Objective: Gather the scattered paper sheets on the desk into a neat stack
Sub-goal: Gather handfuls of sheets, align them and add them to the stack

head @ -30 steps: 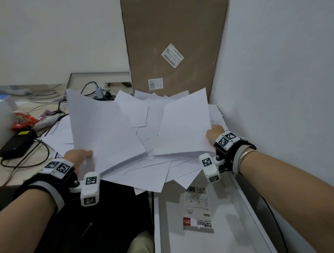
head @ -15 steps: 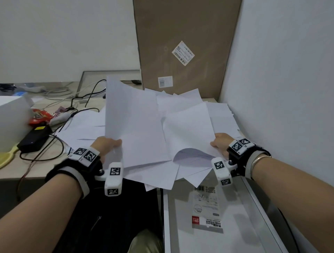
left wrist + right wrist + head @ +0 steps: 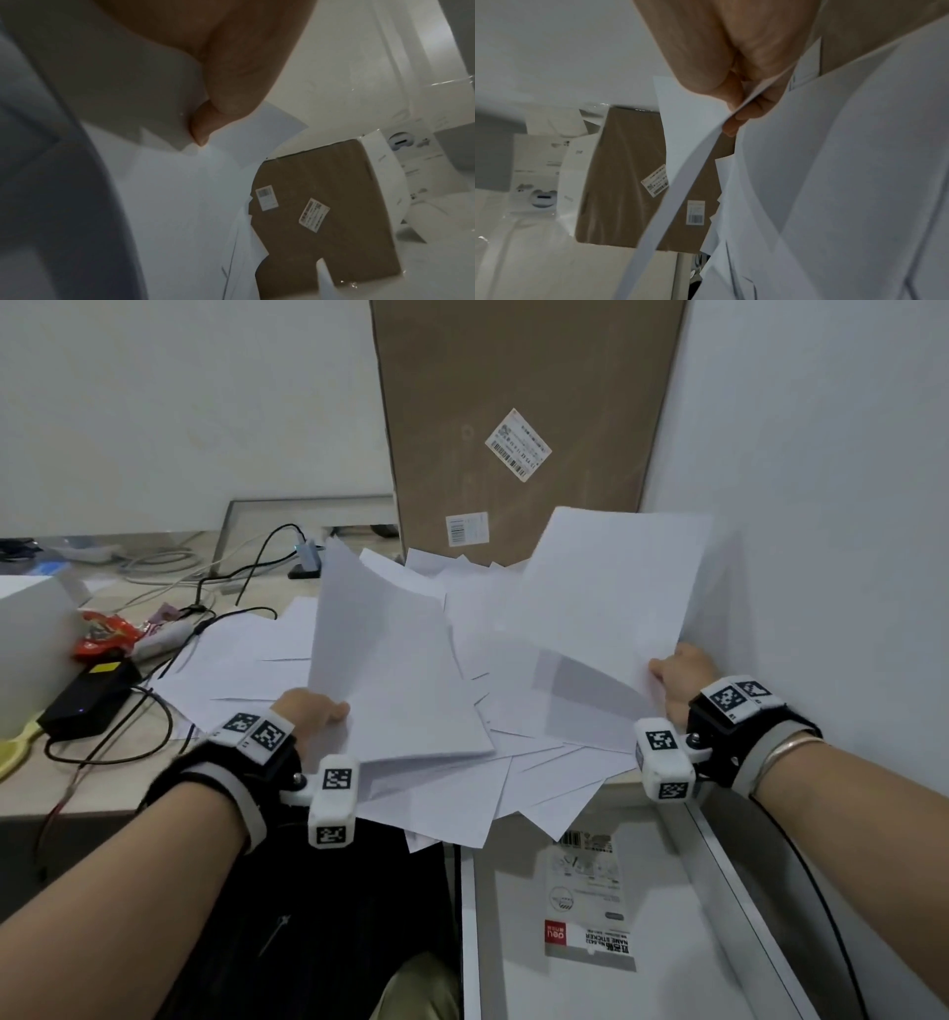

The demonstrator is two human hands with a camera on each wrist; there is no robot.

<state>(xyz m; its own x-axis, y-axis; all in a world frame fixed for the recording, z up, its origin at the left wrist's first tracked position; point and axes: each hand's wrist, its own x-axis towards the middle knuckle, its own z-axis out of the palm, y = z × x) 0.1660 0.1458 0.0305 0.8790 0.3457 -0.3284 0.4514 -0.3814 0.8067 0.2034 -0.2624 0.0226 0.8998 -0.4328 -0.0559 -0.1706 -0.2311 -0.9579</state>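
Note:
Several white paper sheets (image 3: 513, 752) lie fanned and overlapping on the desk's near right part, some hanging over the front edge. My left hand (image 3: 313, 716) pinches the near left corner of a sheet (image 3: 390, 670) tilted up off the pile; the left wrist view shows its fingertip (image 3: 200, 130) against the paper (image 3: 180, 192). My right hand (image 3: 678, 680) pinches the near right corner of another raised sheet (image 3: 611, 598) by the wall. In the right wrist view its fingers (image 3: 734, 113) clamp that sheet's edge (image 3: 680, 178).
A tall brown cardboard box (image 3: 513, 418) leans against the back wall behind the sheets. Left of the pile are black cables (image 3: 154, 711), a black power brick (image 3: 87, 701) and a red wrapper (image 3: 102, 634). A white cabinet top (image 3: 693, 942) with a label sits front right.
The right hand has lifted its sheet up and to the right toward the wall. The left hand's sheet has swung further right over the pile.

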